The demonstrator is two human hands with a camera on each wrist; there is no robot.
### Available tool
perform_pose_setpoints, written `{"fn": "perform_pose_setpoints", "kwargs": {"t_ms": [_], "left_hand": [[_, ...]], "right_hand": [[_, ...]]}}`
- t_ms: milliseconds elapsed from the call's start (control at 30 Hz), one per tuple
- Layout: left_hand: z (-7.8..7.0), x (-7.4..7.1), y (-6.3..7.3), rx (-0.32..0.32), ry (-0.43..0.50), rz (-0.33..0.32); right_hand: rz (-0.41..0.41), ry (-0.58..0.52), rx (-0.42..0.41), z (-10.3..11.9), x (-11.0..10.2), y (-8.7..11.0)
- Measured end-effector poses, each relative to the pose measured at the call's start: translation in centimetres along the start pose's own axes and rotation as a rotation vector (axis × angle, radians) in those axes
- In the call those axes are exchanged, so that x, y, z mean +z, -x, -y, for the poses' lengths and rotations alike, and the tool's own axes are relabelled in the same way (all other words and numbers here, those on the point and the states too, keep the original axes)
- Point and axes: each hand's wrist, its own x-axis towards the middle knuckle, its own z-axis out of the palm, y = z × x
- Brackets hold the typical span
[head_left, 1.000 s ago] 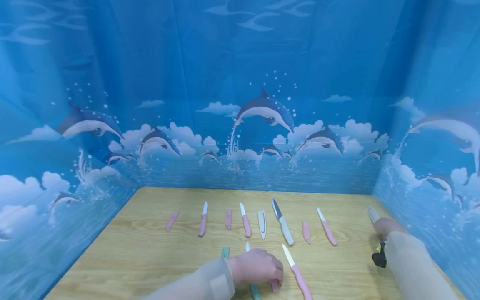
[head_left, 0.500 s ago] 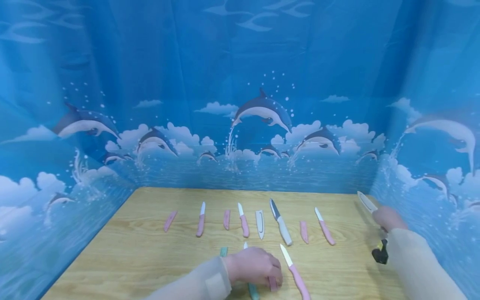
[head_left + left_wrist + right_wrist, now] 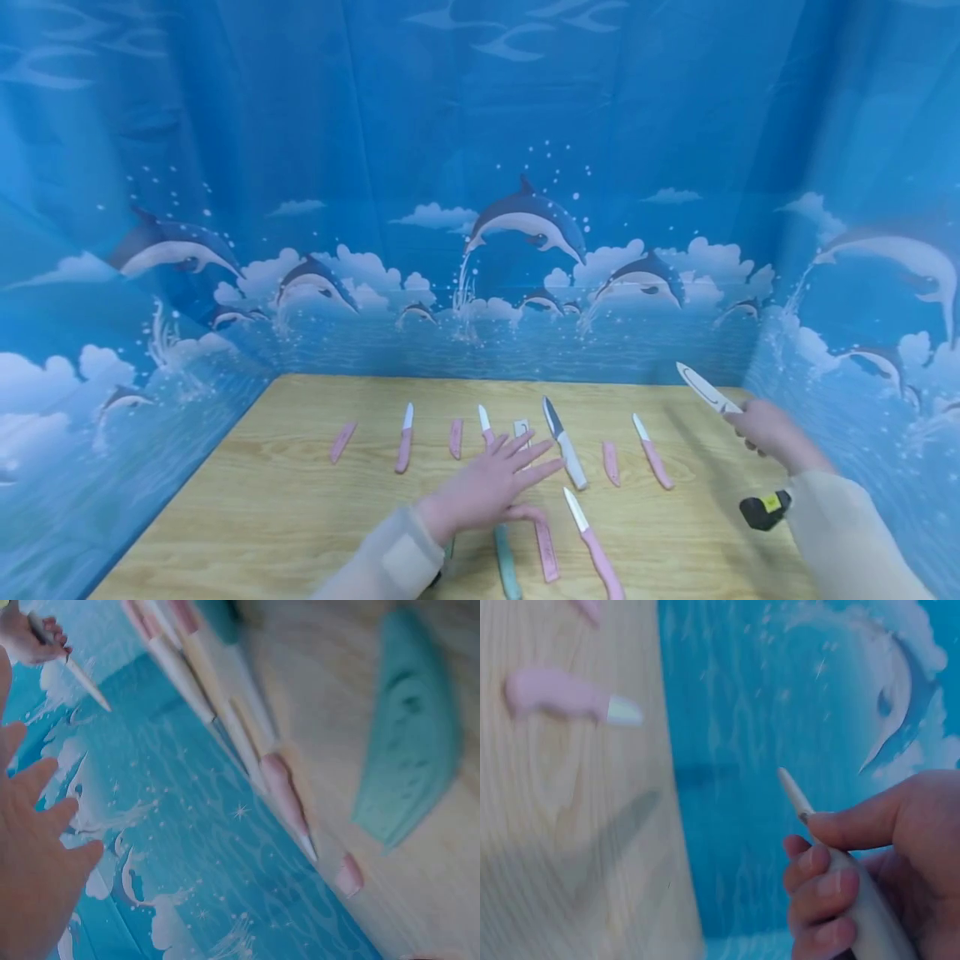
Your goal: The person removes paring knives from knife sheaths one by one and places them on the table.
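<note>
My left hand [image 3: 480,492] hovers over the table with fingers spread and holds nothing. Below it lie a pink sheath [image 3: 547,550] and a green-handled knife [image 3: 506,562], its blade hidden by the hand. In the left wrist view a green sheath [image 3: 409,735] lies on the wood. My right hand [image 3: 772,437] grips the pale handle [image 3: 877,919] of a knife whose blade looks covered by a white sheath [image 3: 705,387]; it is raised, tip pointing away and left. Beside the left hand lies a pink-handled knife [image 3: 596,554] with a white blade.
Farther back lie a grey-handled knife [image 3: 570,458], a partly hidden white sheath [image 3: 521,427], and pink-handled knives [image 3: 405,450], [image 3: 656,462] among pink sheaths [image 3: 343,442], [image 3: 611,463]. Blue dolphin-print curtains [image 3: 480,125] border the wooden table [image 3: 247,500]. A black device [image 3: 763,510] sits at the right wrist.
My left hand has let go of the pink sheath, risen and spread its fingers forward. My right hand has lifted the sheathed knife and brought it leftward.
</note>
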Motion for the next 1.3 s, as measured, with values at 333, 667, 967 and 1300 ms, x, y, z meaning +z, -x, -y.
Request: {"fn": "perform_pose_setpoints", "kwargs": {"t_ms": [333,667,967,1300], "left_hand": [[0.3,-0.8,-2.0,-0.176,0.085,0.027],[0.0,-0.5,-3.7,-0.270,0.031,0.033],[-0.6,0.1,-3.9,-0.270,0.031,0.019],[-1.0,0.3,-3.7,-0.231,0.004,-0.027]], "right_hand": [[0.032,0.018,-0.111,4.1,3.7,2.0],[0.024,-0.019,-0.157,7.4,8.0,3.9],[-0.004,-0.019,-0.238,10.1,10.8,5.9],[0.073,-0.048,-0.381,11.4,12.2,7.7]]}}
